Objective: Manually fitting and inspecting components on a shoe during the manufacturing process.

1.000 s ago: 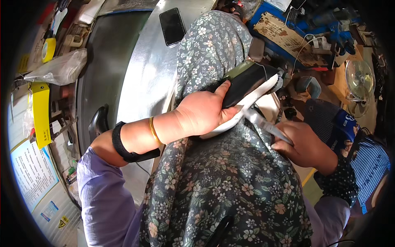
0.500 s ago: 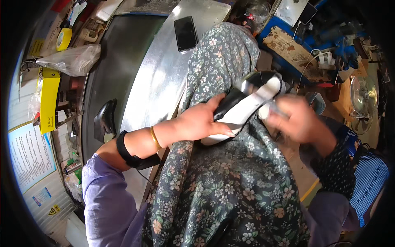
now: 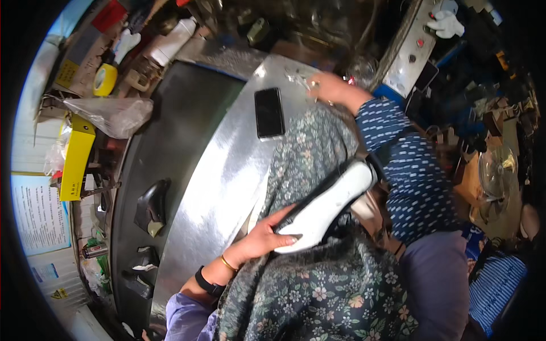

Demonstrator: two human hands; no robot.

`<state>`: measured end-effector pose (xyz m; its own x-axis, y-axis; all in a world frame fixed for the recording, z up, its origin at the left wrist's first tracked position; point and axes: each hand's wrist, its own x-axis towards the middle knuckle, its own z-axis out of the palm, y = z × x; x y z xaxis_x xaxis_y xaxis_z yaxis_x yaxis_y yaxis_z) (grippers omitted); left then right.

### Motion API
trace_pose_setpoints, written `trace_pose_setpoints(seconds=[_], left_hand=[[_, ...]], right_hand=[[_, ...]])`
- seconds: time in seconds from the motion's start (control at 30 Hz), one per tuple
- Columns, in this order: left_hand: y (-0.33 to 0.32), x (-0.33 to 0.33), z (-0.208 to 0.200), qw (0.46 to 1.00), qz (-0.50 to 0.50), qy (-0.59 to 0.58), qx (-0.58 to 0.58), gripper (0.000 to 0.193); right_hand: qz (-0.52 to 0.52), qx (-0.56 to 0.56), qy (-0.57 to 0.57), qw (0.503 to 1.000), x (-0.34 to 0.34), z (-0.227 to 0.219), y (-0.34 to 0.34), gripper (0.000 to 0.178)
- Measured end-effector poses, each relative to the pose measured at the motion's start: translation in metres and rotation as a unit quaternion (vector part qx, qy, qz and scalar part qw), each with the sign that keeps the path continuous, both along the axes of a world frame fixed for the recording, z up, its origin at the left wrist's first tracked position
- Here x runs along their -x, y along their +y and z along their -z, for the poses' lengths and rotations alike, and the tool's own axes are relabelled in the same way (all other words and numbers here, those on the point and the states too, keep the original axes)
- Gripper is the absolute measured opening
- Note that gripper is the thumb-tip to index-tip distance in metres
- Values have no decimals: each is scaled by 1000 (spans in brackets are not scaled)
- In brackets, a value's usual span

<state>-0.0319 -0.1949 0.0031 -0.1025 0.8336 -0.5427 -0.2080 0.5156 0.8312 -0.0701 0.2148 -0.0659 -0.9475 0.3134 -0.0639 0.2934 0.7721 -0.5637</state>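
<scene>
My left hand [image 3: 264,237] is closed around one end of a black shoe [image 3: 327,206], its thumb pressed on the white underside, which faces up. The shoe rests at a slant across my lap, on a dark floral apron [image 3: 335,278]. Far forward, my right hand [image 3: 333,91] is at the far end of the metal bench top [image 3: 213,165], beside small shiny bits [image 3: 297,77] too fine to name. Its fingers are curled; whatever they hold, if anything, is hidden.
A black phone [image 3: 269,112] lies on the bench top. Left of it, a dark belt surface [image 3: 170,125] carries several black shoe pieces [image 3: 152,207]. A yellow box [image 3: 78,159], tape roll [image 3: 104,79] and plastic bag [image 3: 122,116] line the left side. A clear-bladed fan [image 3: 495,176] stands at right.
My right hand has gone from beside the shoe to the bench's far end. The left hand still grips the shoe. The view has shifted, bringing more shoe pieces on the belt into sight.
</scene>
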Motion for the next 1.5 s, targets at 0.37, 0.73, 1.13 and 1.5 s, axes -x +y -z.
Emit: trace_pose_setpoints(seconds=[0.37, 0.73, 1.13, 1.5], left_hand=[[88, 36, -11, 954, -114, 200, -193, 55], [148, 35, -56, 913, -110, 295, -258, 40], [136, 43, -32, 839, -41, 461, -287, 34], [119, 66, -7, 937, -48, 168, -301, 46]], right_hand=[[79, 740, 349, 570, -134, -65, -111, 53], [226, 494, 333, 771, -123, -92, -169, 32], [86, 571, 295, 762, -110, -60, -164, 48], [14, 734, 235, 638, -109, -62, -149, 48]])
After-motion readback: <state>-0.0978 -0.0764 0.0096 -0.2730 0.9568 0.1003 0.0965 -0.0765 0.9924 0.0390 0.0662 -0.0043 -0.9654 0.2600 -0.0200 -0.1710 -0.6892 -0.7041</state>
